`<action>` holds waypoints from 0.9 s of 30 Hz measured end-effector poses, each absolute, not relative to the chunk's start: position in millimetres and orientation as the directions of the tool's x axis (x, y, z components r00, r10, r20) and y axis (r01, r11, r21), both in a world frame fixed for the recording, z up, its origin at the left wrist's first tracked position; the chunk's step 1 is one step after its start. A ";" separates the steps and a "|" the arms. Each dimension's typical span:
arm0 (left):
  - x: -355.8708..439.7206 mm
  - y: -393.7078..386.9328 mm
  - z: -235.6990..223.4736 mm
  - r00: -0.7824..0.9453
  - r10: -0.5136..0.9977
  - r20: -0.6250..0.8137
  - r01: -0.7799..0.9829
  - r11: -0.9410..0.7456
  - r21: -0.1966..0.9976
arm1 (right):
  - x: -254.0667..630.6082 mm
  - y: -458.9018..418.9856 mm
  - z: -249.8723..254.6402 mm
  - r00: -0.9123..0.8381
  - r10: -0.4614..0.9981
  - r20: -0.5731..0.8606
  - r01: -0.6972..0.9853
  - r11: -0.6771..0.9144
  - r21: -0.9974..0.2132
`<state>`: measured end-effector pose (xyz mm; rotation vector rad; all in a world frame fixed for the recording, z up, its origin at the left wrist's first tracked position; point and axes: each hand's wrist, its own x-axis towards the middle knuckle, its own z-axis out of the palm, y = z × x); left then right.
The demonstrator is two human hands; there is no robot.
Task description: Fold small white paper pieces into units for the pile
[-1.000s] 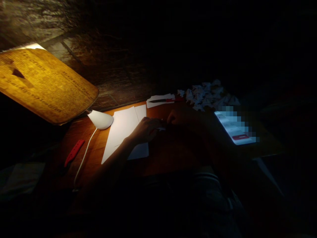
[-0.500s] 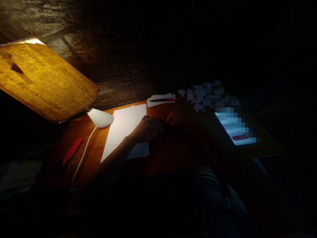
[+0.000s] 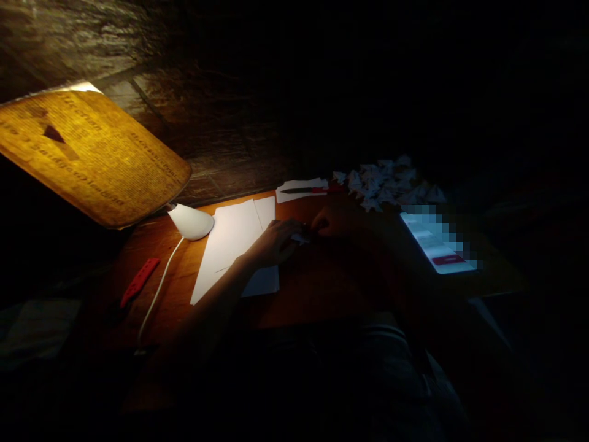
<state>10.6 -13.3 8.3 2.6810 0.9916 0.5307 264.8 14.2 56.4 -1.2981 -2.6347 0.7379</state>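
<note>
Over the right edge of the white paper sheets (image 3: pixel 230 239), my left hand (image 3: pixel 278 239) is closed on a small folded piece of paper (image 3: pixel 300 238). My right hand (image 3: pixel 324 222) is just to the right of that piece, in deep shadow, its fingers curled. Whether the right fingertips grip the folded paper, I cannot make out. Beyond the hands, a knife (image 3: pixel 304 191) with a dark blade and red handle lies on smaller cut papers (image 3: pixel 288 196). Farther right is a heap of folded paper shapes (image 3: pixel 381 178).
A lit lamp with a printed shade (image 3: pixel 101 159) and white base (image 3: pixel 193 222) stands at the left on the wooden table (image 3: pixel 248 313). Its white cable (image 3: pixel 159 288) runs past a red power strip (image 3: pixel 140 281). A lit phone or tablet screen (image 3: pixel 437 245) lies on the right. A stone wall rises behind.
The view has shifted slightly. My left hand has turned a little over the folded paper, and more of the white piece shows than half a second ago. My right hand stays close beside it.
</note>
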 end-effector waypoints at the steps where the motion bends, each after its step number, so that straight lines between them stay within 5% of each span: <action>1: 10.1 -12.8 7.7 0.706 0.658 0.260 0.574 -0.748 0.333 | 265.1 15.2 55.1 -0.646 0.759 -0.082 0.697 0.542 -0.469; 11: 9.5 -10.0 -0.1 0.687 0.664 0.296 0.598 -0.748 0.289 | 256.1 10.7 55.7 -0.626 0.779 0.024 0.707 0.580 -0.403; 27: 10.3 -16.3 16.0 0.706 0.630 0.323 0.488 -0.763 0.423 | 263.6 21.6 42.1 -0.723 0.683 0.100 0.552 0.659 -0.511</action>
